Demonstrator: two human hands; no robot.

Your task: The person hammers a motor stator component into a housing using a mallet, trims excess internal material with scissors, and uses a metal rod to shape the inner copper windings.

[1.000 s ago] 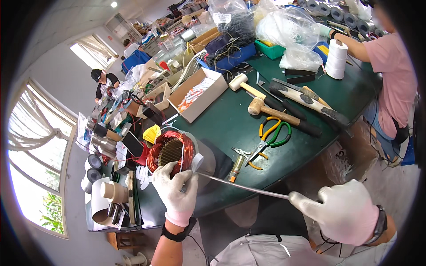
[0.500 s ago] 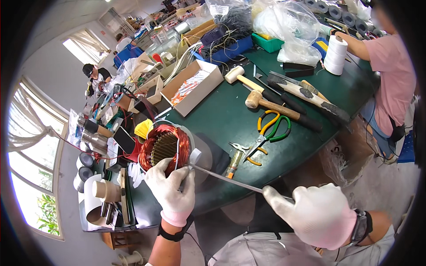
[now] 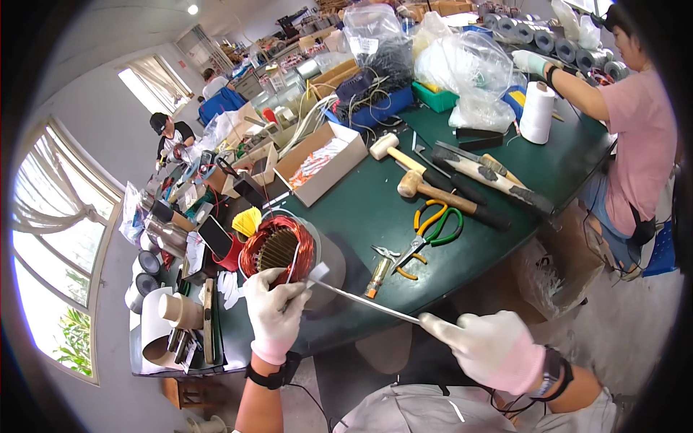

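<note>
A motor stator with red-copper windings (image 3: 307, 249) stands on the green table in front of me. My left hand (image 3: 276, 321), in a white glove, is closed at its lower rim, fingers pressed together beside a white cord; what they pinch is hidden. My right hand (image 3: 498, 352), also gloved, grips a long thin metal rod (image 3: 372, 304), its index finger stretched along it. The rod's far end reaches the stator's near edge, touching or next to a small white tab (image 3: 318, 271). The stator's bore shows slotted metal inside.
Scissors with yellow and green handles (image 3: 433, 229), pliers (image 3: 385, 254) and mallets (image 3: 411, 184) lie to the right. Behind stands a carton of white and orange strips (image 3: 333, 169). At left are a phone (image 3: 214, 237) and tape rolls (image 3: 177, 310). A co-worker (image 3: 642, 108) sits right.
The view has shifted slightly, so the scene sits lower. My right hand has moved a little left, closer to the stator along the rod. My left hand stays at the rim.
</note>
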